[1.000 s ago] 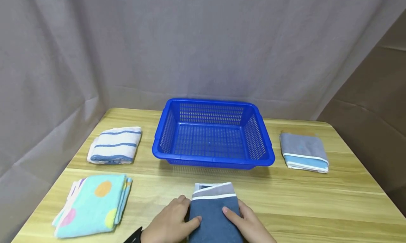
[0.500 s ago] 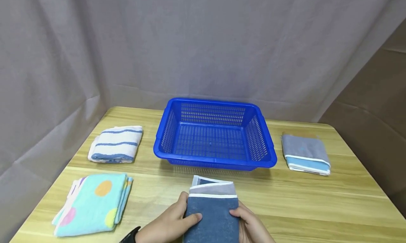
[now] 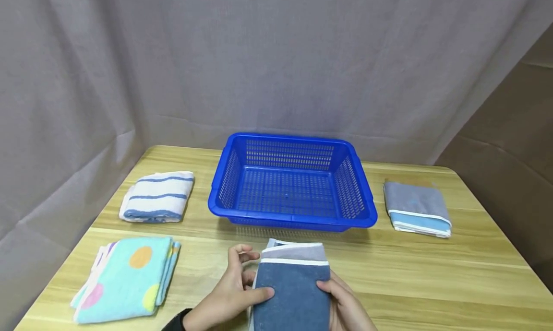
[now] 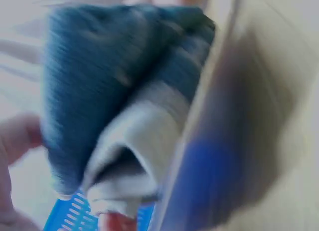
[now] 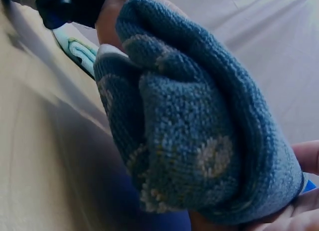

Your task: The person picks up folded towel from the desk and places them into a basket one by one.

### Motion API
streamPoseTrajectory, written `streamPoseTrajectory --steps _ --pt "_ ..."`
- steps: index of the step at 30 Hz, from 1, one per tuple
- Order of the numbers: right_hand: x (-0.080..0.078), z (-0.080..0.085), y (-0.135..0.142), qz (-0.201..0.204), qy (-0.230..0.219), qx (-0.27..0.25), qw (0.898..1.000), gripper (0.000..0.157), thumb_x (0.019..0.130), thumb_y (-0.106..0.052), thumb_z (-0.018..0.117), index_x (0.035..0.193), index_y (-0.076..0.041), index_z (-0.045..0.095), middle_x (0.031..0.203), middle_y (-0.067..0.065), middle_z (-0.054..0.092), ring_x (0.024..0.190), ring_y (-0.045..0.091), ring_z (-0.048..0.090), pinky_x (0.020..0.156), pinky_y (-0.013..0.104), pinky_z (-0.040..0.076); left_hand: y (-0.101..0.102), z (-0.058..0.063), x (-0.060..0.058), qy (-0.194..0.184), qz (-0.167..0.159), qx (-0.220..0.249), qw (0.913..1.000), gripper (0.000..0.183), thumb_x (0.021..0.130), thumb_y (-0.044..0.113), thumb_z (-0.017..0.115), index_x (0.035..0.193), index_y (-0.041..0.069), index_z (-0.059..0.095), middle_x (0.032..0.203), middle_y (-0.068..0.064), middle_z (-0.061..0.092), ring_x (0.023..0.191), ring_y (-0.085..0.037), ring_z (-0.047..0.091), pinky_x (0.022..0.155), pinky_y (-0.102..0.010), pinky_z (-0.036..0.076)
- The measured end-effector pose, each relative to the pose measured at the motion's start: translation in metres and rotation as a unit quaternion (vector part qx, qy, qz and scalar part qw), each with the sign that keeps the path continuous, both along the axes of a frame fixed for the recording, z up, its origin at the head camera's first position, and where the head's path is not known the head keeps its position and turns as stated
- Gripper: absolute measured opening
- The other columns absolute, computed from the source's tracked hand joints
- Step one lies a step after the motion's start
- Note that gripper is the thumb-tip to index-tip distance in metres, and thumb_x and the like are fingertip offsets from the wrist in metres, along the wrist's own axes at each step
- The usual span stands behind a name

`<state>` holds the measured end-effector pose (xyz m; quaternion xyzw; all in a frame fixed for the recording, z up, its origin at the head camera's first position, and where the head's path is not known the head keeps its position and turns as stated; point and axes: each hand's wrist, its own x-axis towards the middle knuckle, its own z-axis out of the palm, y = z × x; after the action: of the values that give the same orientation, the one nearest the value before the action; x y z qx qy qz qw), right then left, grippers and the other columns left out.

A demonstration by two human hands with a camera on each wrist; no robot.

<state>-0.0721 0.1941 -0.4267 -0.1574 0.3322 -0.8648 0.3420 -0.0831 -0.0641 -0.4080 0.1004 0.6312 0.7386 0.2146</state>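
A folded dark blue towel (image 3: pixel 291 295) with a grey band and white edging is held between both hands, front and centre in the head view. My left hand (image 3: pixel 229 295) holds its left side, thumb flat on the front face, with the index and middle fingers lifted off beyond the edge. On the opposite side my right hand (image 3: pixel 347 304) grips the edge, thumb in front and the other fingers hidden behind. The left wrist view shows the towel (image 4: pixel 104 81) blurred, with its pale folded end. Its rolled layers and a light ring pattern on the towel (image 5: pixel 189 116) appear in the right wrist view.
A blue plastic basket (image 3: pixel 291 217) with nothing in it stands at the back middle of the wooden table (image 3: pixel 402 268). To the left lie a striped white towel (image 3: pixel 160 196) and a turquoise dotted towel (image 3: pixel 121 283). A folded grey-and-blue towel (image 3: pixel 415 201) lies right.
The blue towel has come up slightly towards the camera and shifted a little right. My left fingers have loosened and spread from its edge. The right thumb has moved out to the right edge.
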Motion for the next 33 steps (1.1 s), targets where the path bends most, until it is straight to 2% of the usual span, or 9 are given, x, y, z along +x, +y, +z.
streamPoseTrajectory --steps 4,7,11,15,20,23,26,29,33 --pt "-0.0006 -0.002 0.0002 -0.02 0.014 0.001 1.0 0.046 0.108 -0.008 0.024 0.141 -0.029 0.049 0.137 0.0 0.058 0.124 0.018 0.059 0.104 0.037 0.05 -0.0032 -0.0009 -0.0016 -0.075 0.018 0.056 0.9954 0.098 0.084 0.007 0.074 0.145 0.007 -0.002 0.143 -0.025 0.033 0.103 -0.015 0.062 0.086 -0.028 0.049" --pt "-0.0012 -0.0033 -0.0006 -0.04 0.036 0.02 0.998 0.045 0.109 -0.01 0.026 0.141 -0.03 0.049 0.135 -0.001 0.061 0.121 0.016 0.061 0.101 0.036 0.051 -0.0051 -0.0022 -0.0012 -0.126 -0.028 0.108 0.9858 0.097 0.086 0.007 0.073 0.149 0.004 0.0 0.134 -0.018 0.054 0.108 -0.018 0.064 0.092 -0.03 0.05" --pt "-0.0011 -0.0039 -0.0013 -0.078 0.049 0.073 0.993 0.04 0.109 -0.013 0.029 0.136 -0.031 0.052 0.125 -0.002 0.067 0.111 0.014 0.066 0.094 0.034 0.055 -0.0054 -0.0043 -0.0012 -0.141 -0.082 0.139 0.9768 0.08 0.09 0.007 0.07 0.146 -0.003 0.015 0.124 -0.014 0.066 0.109 -0.02 0.066 0.092 -0.033 0.054" --pt "0.0004 -0.004 -0.0015 -0.105 0.041 0.125 0.986 0.034 0.109 -0.017 0.033 0.131 -0.034 0.053 0.116 -0.004 0.07 0.103 0.013 0.069 0.087 0.033 0.058 -0.0047 -0.0061 -0.0019 -0.107 -0.089 0.11 0.9842 0.068 0.091 0.009 0.07 0.142 -0.002 0.026 0.119 -0.011 0.067 0.102 -0.02 0.068 0.085 -0.034 0.057" --pt "0.0015 -0.0045 -0.0023 -0.145 0.022 0.204 0.968 0.029 0.109 -0.023 0.037 0.133 -0.033 0.049 0.109 -0.007 0.072 0.097 0.011 0.07 0.084 0.032 0.058 -0.0035 -0.0074 -0.0008 0.012 -0.056 0.022 0.9981 0.06 0.093 0.012 0.068 0.139 -0.004 0.033 0.107 -0.004 0.063 0.074 -0.005 0.06 0.067 -0.02 0.05" --pt "0.0016 -0.0021 -0.0044 -0.171 0.009 0.284 0.943 0.039 0.108 -0.025 0.04 0.146 -0.014 0.039 0.103 -0.006 0.073 0.092 0.012 0.07 0.08 0.034 0.058 -0.0011 -0.0085 0.001 0.079 -0.035 -0.018 0.9961 0.056 0.094 0.012 0.068 0.136 -0.007 0.037 0.107 -0.01 0.062 0.066 -0.002 0.053 0.062 -0.017 0.045" --pt "0.0011 0.0017 -0.0068 -0.194 0.027 0.375 0.906 0.058 0.106 -0.023 0.045 0.149 0.01 0.025 0.099 0.001 0.074 0.084 0.012 0.071 0.074 0.033 0.058 0.0008 -0.0091 0.0024 0.112 -0.022 -0.031 0.993 0.053 0.093 0.011 0.068 0.134 -0.007 0.039 0.107 -0.017 0.061 0.067 -0.001 0.054 0.064 -0.018 0.046" --pt "0.0001 0.0032 -0.0065 -0.197 0.053 0.435 0.877 0.061 0.104 -0.021 0.049 0.145 0.018 0.027 0.096 0.009 0.074 0.078 0.012 0.071 0.07 0.033 0.058 0.0009 -0.0082 0.0035 0.126 -0.013 -0.058 0.9902 0.053 0.092 0.011 0.069 0.135 -0.005 0.041 0.107 -0.019 0.06 0.065 -0.001 0.052 0.063 -0.018 0.044" --pt "0.0034 -0.0001 -0.0016 -0.169 0.053 0.444 0.878 0.064 0.103 -0.025 0.052 0.142 0.021 0.031 0.1 0.015 0.074 0.081 0.015 0.072 0.071 0.035 0.059 -0.0008 -0.0055 0.0076 0.141 -0.003 -0.097 0.9852 0.064 0.092 0.014 0.07 0.143 0.001 0.033 0.108 -0.018 0.06 0.064 0.0 0.05 0.06 -0.018 0.045"
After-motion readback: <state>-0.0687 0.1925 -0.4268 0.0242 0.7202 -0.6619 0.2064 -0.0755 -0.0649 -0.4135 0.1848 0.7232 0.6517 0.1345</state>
